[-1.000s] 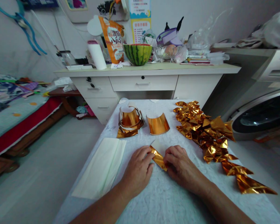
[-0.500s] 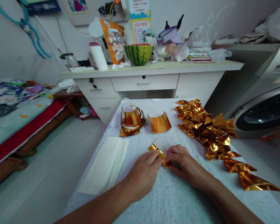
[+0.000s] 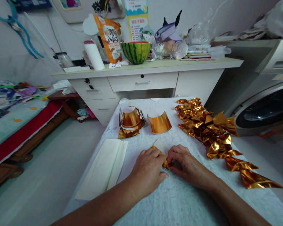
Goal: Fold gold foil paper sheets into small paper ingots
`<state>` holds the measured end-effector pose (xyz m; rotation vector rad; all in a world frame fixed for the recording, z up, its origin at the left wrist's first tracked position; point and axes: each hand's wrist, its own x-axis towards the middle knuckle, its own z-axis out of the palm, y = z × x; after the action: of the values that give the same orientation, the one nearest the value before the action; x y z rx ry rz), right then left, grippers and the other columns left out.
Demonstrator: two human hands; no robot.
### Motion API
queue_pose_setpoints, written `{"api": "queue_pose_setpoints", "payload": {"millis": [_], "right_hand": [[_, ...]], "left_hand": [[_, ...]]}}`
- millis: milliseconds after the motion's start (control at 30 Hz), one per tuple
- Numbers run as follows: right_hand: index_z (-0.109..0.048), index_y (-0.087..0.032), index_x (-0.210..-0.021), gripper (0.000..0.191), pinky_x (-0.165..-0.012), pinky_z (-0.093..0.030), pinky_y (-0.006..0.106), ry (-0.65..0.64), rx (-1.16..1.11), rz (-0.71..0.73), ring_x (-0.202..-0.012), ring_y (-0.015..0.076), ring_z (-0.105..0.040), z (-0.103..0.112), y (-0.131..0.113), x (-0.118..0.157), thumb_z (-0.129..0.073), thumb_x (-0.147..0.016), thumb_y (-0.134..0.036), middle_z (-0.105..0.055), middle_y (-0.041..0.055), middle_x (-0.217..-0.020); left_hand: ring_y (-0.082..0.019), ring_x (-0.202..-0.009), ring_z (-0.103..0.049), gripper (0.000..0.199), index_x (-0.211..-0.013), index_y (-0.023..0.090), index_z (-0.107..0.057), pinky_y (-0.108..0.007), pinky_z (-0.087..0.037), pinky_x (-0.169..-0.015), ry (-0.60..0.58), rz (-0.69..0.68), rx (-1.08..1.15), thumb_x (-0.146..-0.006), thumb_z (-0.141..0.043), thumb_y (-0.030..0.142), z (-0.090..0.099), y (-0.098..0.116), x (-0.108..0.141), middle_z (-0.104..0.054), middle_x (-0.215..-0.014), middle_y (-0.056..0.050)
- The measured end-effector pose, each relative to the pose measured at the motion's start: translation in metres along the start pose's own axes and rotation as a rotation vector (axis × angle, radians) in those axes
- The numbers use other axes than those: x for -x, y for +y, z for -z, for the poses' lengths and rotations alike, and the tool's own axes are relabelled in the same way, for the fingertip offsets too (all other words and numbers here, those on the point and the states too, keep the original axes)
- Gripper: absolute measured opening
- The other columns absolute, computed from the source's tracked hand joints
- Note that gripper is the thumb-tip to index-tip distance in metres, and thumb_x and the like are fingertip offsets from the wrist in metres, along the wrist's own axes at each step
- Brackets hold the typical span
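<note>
Bare cloth [image 3: 184, 207] lies toward the near edge, while the curled gold sheet [image 3: 159, 123] stands beyond the hands and the folded gold pieces [image 3: 214, 135] crowd the right side. Left of the left hand [image 3: 149, 169] lies pale paper [image 3: 102, 169]; its bent fingers press the gold strip [image 3: 166, 164], whose lower end the right hand [image 3: 182, 163] pinches.

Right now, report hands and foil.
Left hand over gold foil piece; right hand gripping its near end. White sheet beside left forearm, clear of foil piece.
</note>
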<state>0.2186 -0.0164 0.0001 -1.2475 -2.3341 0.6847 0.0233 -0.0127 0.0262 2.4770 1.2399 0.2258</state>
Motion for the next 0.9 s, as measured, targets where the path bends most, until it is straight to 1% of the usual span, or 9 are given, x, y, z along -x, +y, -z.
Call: {"api": "queue_pose_setpoints", "payload": {"millis": [100, 167, 233, 300, 433, 600, 700, 900], "right_hand": [[-0.059, -0.02, -0.082, 0.017, -0.078, -0.037, 0.034, -0.002, -0.014, -0.02, -0.088, 0.0197, -0.051, 0.001, -0.001, 0.0, -0.062, -0.077, -0.004, -0.059, 0.0018, -0.088], [-0.059, -0.02, -0.081, 0.016, -0.078, -0.037, 0.034, -0.003, -0.025, -0.036, -0.089, 0.0197, -0.051, 0.001, -0.001, 0.0, -0.062, -0.078, -0.005, -0.059, 0.0019, -0.089], [-0.059, -0.02, -0.081, 0.014, -0.079, -0.038, 0.034, -0.005, -0.037, -0.05, -0.09, 0.0201, -0.051, 0.001, 0.0, -0.001, -0.063, -0.079, -0.007, -0.059, 0.0022, -0.09], [-0.059, -0.02, -0.08, 0.012, -0.079, -0.038, 0.034, 0.0, -0.05, -0.066, -0.091, 0.0203, -0.051, 0.001, 0.001, -0.001, -0.064, -0.08, -0.009, -0.06, 0.0025, -0.091], [-0.06, -0.02, -0.078, 0.013, -0.083, -0.04, 0.035, 0.009, -0.075, -0.09, -0.094, 0.02, -0.051, 0.002, 0.002, 0.0, -0.064, -0.08, -0.008, -0.06, 0.0028, -0.095], [-0.062, -0.02, -0.078, 0.011, -0.087, -0.04, 0.036, 0.016, -0.08, -0.111, -0.098, 0.0204, -0.051, 0.003, 0.002, 0.001, -0.063, -0.081, -0.009, -0.06, 0.0031, -0.099], [-0.063, -0.021, -0.079, 0.01, -0.088, -0.04, 0.037, 0.032, -0.067, -0.126, -0.099, 0.0211, -0.051, 0.002, 0.002, 0.001, -0.062, -0.083, -0.011, -0.059, 0.0038, -0.1], [-0.063, -0.02, -0.079, 0.012, -0.085, -0.041, 0.038, 0.046, -0.04, -0.129, -0.097, 0.0216, -0.051, 0.001, -0.001, 0.0, -0.058, -0.084, -0.01, -0.059, 0.0045, -0.097]], "left_hand": [[-0.024, -0.098, -0.055, 0.017, -0.089, 0.022, -0.065, -0.04, -0.043, -0.086, 0.06, 0.002, 0.058, -0.076, -0.074, 0.028, -0.011, -0.005, -0.004, -0.062, -0.096, -0.002], [-0.021, -0.096, -0.054, 0.011, -0.084, 0.02, -0.063, -0.036, -0.042, -0.085, 0.097, -0.031, 0.159, -0.077, -0.073, 0.021, -0.02, -0.01, -0.005, -0.062, -0.093, -0.001], [-0.018, -0.095, -0.053, 0.012, -0.081, 0.019, -0.062, -0.032, -0.041, -0.086, 0.131, -0.068, 0.26, -0.076, -0.071, 0.013, -0.026, -0.015, -0.006, -0.062, -0.09, 0.0], [-0.017, -0.093, -0.053, 0.012, -0.078, 0.019, -0.061, -0.032, -0.041, -0.085, 0.154, -0.071, 0.317, -0.077, -0.071, 0.011, -0.03, -0.018, -0.006, -0.061, -0.088, 0.0], [-0.017, -0.093, -0.053, 0.01, -0.076, 0.018, -0.061, -0.032, -0.041, -0.085, 0.17, -0.05, 0.372, -0.079, -0.067, 0.011, -0.031, -0.019, -0.007, -0.058, -0.088, -0.001], [-0.019, -0.096, -0.05, 0.011, -0.074, 0.018, -0.058, -0.034, -0.042, -0.085, 0.201, 0.042, 0.379, -0.077, -0.066, 0.011, -0.03, -0.015, -0.005, -0.055, -0.093, -0.002], [-0.02, -0.097, -0.05, 0.011, -0.073, 0.018, -0.058, -0.036, -0.042, -0.087, 0.218, 0.069, 0.382, -0.078, -0.065, 0.012, -0.031, -0.013, -0.004, -0.053, -0.093, -0.003], [-0.02, -0.097, -0.049, 0.011, -0.073, 0.018, -0.058, -0.037, -0.043, -0.088, 0.231, 0.078, 0.356, -0.082, -0.058, 0.01, -0.033, -0.012, -0.005, -0.053, -0.094, -0.004]]}}
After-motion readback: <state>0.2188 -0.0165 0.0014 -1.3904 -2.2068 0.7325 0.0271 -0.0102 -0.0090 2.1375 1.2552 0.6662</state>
